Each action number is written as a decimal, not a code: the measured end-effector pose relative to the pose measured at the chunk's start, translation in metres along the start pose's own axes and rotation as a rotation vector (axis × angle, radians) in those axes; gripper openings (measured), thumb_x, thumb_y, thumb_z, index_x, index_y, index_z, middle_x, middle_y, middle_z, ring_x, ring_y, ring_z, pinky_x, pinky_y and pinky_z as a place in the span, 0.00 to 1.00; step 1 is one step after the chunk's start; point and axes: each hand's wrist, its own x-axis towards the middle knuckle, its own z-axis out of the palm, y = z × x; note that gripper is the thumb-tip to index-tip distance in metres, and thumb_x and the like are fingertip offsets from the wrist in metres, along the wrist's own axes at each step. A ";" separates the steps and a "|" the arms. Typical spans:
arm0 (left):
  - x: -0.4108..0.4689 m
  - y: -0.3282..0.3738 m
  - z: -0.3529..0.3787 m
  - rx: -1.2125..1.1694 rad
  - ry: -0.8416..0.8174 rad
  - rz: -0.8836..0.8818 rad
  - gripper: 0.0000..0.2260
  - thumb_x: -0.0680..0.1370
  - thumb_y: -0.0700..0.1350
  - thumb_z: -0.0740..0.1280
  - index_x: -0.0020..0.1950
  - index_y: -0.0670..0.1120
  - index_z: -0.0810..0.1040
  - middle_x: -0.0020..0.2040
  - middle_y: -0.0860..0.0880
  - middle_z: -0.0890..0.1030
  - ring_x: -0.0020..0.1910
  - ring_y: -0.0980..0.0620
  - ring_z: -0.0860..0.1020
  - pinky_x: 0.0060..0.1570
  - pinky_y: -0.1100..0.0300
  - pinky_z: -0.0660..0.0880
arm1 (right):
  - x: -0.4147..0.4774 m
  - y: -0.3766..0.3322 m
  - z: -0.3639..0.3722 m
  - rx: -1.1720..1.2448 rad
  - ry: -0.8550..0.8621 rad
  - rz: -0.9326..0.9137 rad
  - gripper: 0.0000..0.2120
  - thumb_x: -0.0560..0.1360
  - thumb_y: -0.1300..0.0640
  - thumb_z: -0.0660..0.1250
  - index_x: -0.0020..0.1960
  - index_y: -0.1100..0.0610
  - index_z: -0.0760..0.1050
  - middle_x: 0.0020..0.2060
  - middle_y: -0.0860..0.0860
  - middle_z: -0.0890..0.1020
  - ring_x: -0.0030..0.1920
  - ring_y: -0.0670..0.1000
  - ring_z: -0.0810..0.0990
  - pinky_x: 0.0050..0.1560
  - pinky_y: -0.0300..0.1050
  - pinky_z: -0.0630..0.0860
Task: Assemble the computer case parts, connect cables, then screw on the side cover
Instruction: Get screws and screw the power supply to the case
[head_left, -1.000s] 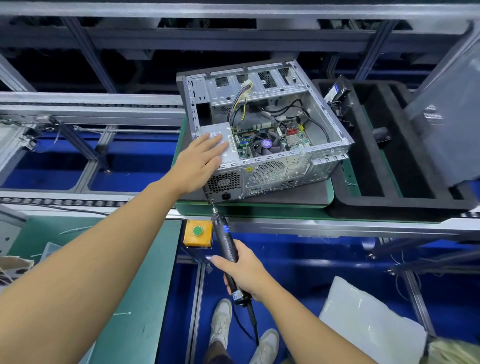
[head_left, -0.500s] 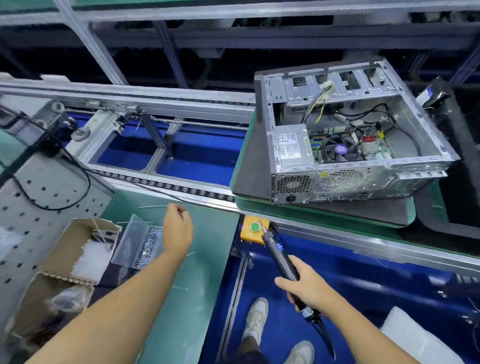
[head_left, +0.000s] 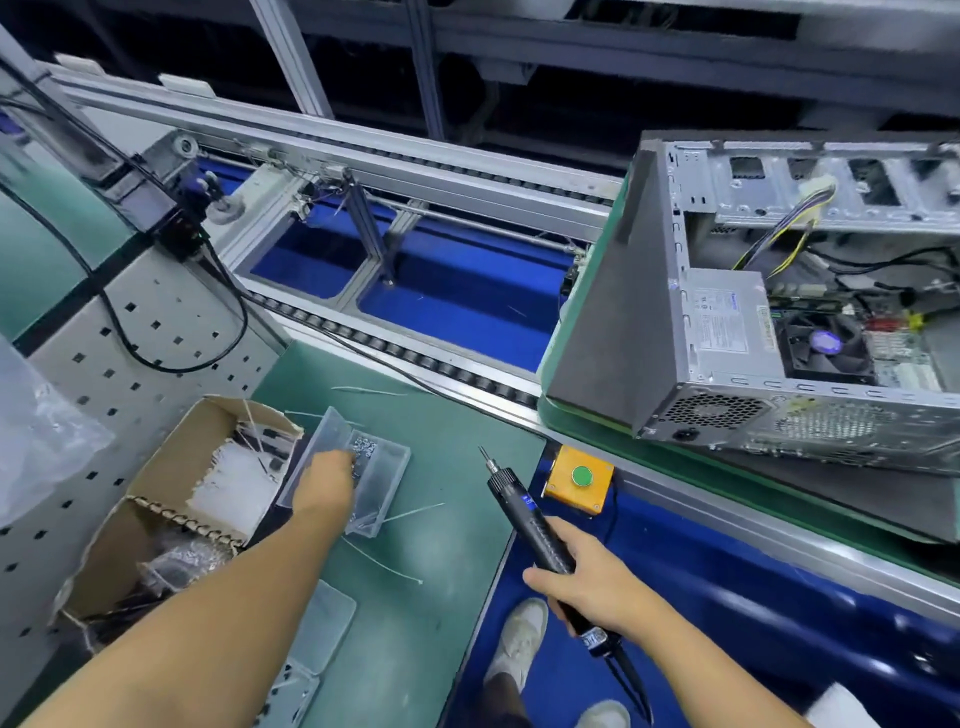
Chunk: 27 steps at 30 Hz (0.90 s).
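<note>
Now the left hand (head_left: 324, 486) dips into the screw tray (head_left: 387, 470); whether it pinches anything I cannot tell. The right hand (head_left: 587, 577) grips the driver (head_left: 524, 514). The open case (head_left: 727, 332) sits well apart on the line (head_left: 415, 358); a loosely pinched screw could drop on the way.

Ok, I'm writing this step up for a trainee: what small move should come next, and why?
Probably pinch one of the screws out of the tray with the left hand. It is down among them, the right hand holds the screwdriver with a bare tip, and the computer case is open on the conveyor, so a screw seems the missing piece.
</note>
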 end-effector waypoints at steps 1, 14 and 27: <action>0.005 -0.001 0.002 0.000 -0.005 0.007 0.17 0.79 0.31 0.56 0.60 0.41 0.80 0.52 0.38 0.82 0.50 0.40 0.81 0.52 0.49 0.78 | 0.002 -0.002 0.001 -0.004 0.001 0.004 0.25 0.76 0.53 0.73 0.69 0.43 0.68 0.32 0.49 0.77 0.27 0.51 0.78 0.31 0.46 0.78; 0.019 0.000 0.012 0.135 -0.033 0.093 0.14 0.77 0.29 0.60 0.53 0.42 0.81 0.51 0.43 0.82 0.46 0.45 0.82 0.48 0.55 0.78 | 0.016 -0.008 0.007 0.013 -0.009 0.006 0.23 0.76 0.54 0.73 0.68 0.44 0.70 0.34 0.53 0.76 0.27 0.51 0.77 0.31 0.46 0.78; 0.018 0.013 0.008 -0.078 0.141 0.133 0.10 0.80 0.34 0.60 0.57 0.39 0.78 0.54 0.39 0.81 0.51 0.39 0.80 0.52 0.46 0.76 | -0.007 0.008 -0.012 0.065 0.029 0.034 0.26 0.73 0.51 0.73 0.69 0.45 0.69 0.35 0.52 0.76 0.29 0.51 0.77 0.31 0.47 0.78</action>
